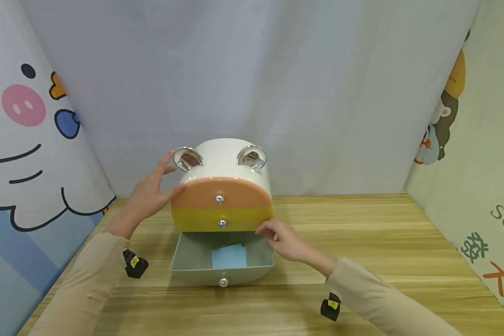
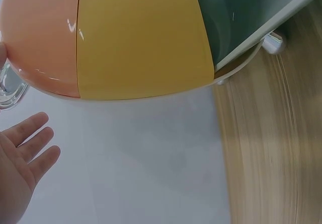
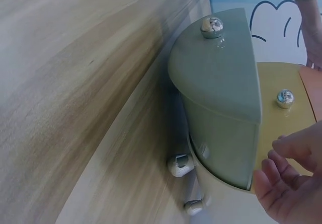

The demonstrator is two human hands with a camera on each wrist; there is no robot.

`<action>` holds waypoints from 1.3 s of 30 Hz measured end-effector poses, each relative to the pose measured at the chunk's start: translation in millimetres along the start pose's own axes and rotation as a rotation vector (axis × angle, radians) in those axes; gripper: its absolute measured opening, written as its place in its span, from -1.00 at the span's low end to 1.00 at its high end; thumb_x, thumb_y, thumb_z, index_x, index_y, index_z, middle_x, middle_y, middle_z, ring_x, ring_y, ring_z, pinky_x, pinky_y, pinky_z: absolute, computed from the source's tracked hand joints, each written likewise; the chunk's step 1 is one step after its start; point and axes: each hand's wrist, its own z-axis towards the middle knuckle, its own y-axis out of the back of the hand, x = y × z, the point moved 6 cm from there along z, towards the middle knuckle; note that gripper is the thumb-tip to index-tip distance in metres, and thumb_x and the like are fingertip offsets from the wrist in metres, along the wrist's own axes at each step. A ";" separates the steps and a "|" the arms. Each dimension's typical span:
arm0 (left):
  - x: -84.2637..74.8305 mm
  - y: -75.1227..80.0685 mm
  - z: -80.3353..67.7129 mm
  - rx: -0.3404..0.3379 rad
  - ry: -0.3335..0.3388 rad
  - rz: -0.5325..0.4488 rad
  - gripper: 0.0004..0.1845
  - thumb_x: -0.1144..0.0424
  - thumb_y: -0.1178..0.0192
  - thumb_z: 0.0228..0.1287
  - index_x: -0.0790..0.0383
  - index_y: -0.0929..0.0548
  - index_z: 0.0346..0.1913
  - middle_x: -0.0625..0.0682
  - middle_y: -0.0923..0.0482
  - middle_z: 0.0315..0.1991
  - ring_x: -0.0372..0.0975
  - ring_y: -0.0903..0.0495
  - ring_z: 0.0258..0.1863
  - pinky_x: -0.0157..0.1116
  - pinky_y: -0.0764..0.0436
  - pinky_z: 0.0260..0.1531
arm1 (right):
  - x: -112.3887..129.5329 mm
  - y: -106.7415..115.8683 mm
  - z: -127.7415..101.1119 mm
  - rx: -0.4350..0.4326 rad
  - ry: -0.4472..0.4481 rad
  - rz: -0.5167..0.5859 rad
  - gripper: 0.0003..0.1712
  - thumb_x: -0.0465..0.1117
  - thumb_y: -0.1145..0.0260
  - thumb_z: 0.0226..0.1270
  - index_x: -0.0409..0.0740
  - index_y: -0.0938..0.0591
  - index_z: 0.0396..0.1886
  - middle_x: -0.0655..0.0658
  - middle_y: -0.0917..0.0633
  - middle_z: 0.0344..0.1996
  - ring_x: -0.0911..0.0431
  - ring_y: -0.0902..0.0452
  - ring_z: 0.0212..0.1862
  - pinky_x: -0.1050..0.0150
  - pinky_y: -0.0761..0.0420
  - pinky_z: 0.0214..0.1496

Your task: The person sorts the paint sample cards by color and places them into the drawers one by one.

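Observation:
A small rounded cabinet [image 1: 231, 158] has a white shell and two silver ring-shaped ears. Its orange drawer [image 1: 197, 192] and yellow drawer [image 1: 199, 219] are closed. Below them, the grey-green drawer [image 1: 189, 252] is pulled out, and a flat light blue piece [image 1: 229, 256], cloth or paper, lies inside. My left hand [image 1: 149, 191] is at the cabinet's upper left, thumb touching the orange front's edge, other fingers extended near the left ear [image 1: 187, 158]. At the right side, my right hand [image 1: 287, 240] has loosely bent fingers beside the yellow drawer's lower corner, above the pulled-out drawer's side, holding nothing visible.
The cabinet stands on a wood-grain table [image 1: 361, 242] on small silver feet [image 3: 180, 165]. Each drawer front has a round silver knob [image 1: 223, 282]. A pale curtain [image 1: 319, 93] hangs behind, with printed panels on the left and right. Black wrist devices [image 1: 135, 265] sit under both sleeves.

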 end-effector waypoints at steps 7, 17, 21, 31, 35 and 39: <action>-0.2 -1.1 1.3 0.011 0.002 0.002 -0.14 -0.06 -0.05 0.26 -0.01 0.22 0.44 0.29 -0.32 0.21 0.23 -0.23 0.19 0.24 -0.23 0.05 | 17.0 4.2 -14.3 -0.095 -0.040 0.115 -0.74 -0.34 -0.35 0.07 -0.28 -0.58 -0.20 -0.09 -0.56 -0.35 0.04 -0.47 -0.35 0.35 -0.53 -0.40; -2.4 0.8 2.3 0.013 0.002 0.021 -0.14 -0.08 -0.06 0.25 0.01 0.20 0.45 0.29 -0.33 0.20 0.22 -0.25 0.18 0.24 -0.24 0.04 | 48.0 -36.1 -44.0 -0.209 -0.039 0.259 -0.66 -0.22 -0.42 0.01 -0.20 -0.56 -0.19 -0.15 -0.58 -0.41 0.11 -0.49 -0.43 0.35 -0.56 -0.44; -2.0 1.1 1.8 0.014 0.008 0.012 -0.14 -0.08 -0.06 0.25 -0.01 0.21 0.44 0.29 -0.32 0.21 0.23 -0.24 0.18 0.24 -0.24 0.04 | 57.1 -50.6 -46.2 -0.213 -0.064 0.311 -0.66 -0.32 -0.42 -0.02 -0.31 -0.55 -0.22 -0.24 -0.59 -0.46 0.03 -0.50 -0.47 0.35 -0.57 -0.48; -1.2 0.8 1.0 0.009 0.006 0.016 -0.14 -0.08 -0.05 0.25 -0.01 0.21 0.44 0.28 -0.33 0.20 0.24 -0.27 0.15 0.23 -0.27 0.02 | 44.8 -89.2 -50.3 -0.289 -0.178 0.396 -0.69 -0.21 -0.44 -0.03 -0.26 -0.58 -0.30 -0.15 -0.62 -0.42 0.16 -0.53 -0.39 0.38 -0.58 -0.37; -1.6 0.8 0.5 0.006 0.001 0.007 -0.14 -0.07 -0.05 0.26 0.01 0.21 0.44 0.29 -0.33 0.20 0.24 -0.27 0.16 0.23 -0.27 0.02 | 35.7 -102.5 -51.9 -0.323 -0.273 0.467 -0.70 -0.24 -0.42 -0.02 -0.25 -0.57 -0.28 -0.17 -0.61 -0.38 0.25 -0.51 -0.40 0.39 -0.55 -0.28; -1.8 0.6 0.2 0.007 0.003 0.005 -0.14 -0.06 -0.05 0.26 0.01 0.21 0.44 0.29 -0.33 0.21 0.23 -0.25 0.17 0.23 -0.25 0.04 | 26.5 -116.1 -54.6 -0.355 -0.400 0.565 -0.70 -0.31 -0.39 0.01 -0.30 -0.55 -0.23 -0.16 -0.58 -0.32 0.29 -0.49 -0.40 0.43 -0.50 -0.31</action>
